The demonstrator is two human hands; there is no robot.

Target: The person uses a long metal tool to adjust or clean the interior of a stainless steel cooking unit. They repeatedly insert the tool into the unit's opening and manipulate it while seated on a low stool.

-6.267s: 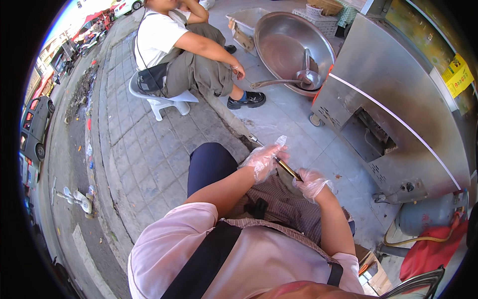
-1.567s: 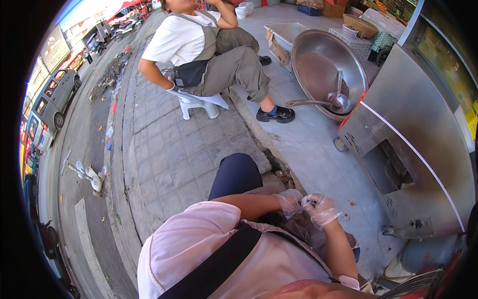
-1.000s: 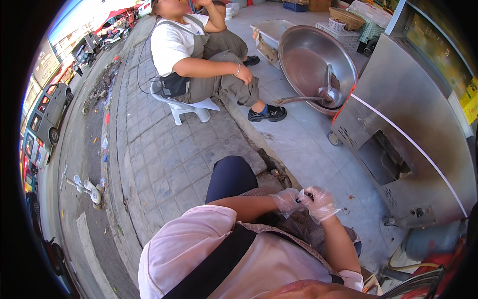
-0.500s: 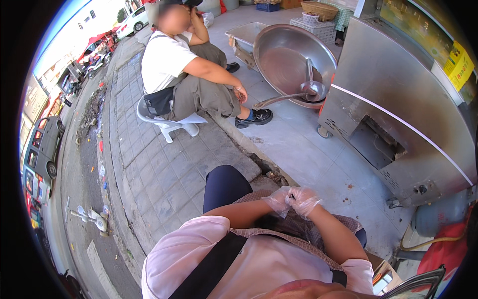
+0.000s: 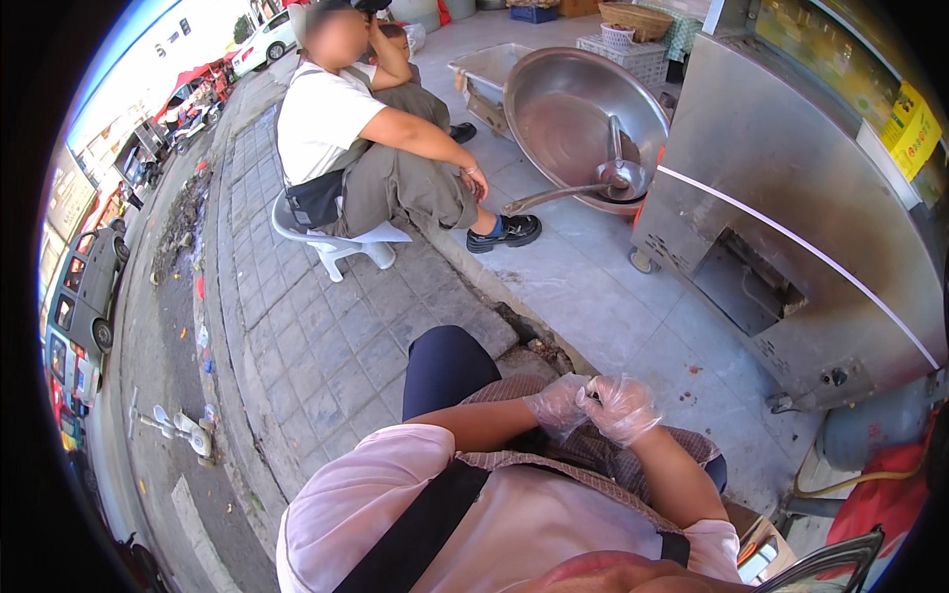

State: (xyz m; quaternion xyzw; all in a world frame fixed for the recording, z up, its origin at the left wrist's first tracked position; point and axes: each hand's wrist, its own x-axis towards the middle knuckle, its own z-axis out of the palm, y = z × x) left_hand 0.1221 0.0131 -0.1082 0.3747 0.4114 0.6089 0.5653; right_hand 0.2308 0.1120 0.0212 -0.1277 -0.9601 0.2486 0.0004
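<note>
Both of my hands wear clear, loose plastic gloves and meet above my lap. My left hand [image 5: 560, 405] is closed, its fingers pressed against those of the other hand. My right hand [image 5: 627, 407] is curled shut with thumb and fingers together. A small dark spot shows between the fingertips; whether it is an object or a gap I cannot make out. Under the hands lies a brownish checked apron [image 5: 504, 389], over dark trousers [image 5: 447, 371].
A person [image 5: 331, 124] sits on a white plastic stool [image 5: 358, 255] ahead, with another person partly hidden behind. A large metal basin [image 5: 554, 124] holds a ladle [image 5: 563, 196]. To the right stand a steel cooking unit [image 5: 791, 198] and a gas cylinder [image 5: 875, 435].
My joined hands have shifted slightly right, and the right hand has turned a little. A second person's head has come into view behind the seated person.
</note>
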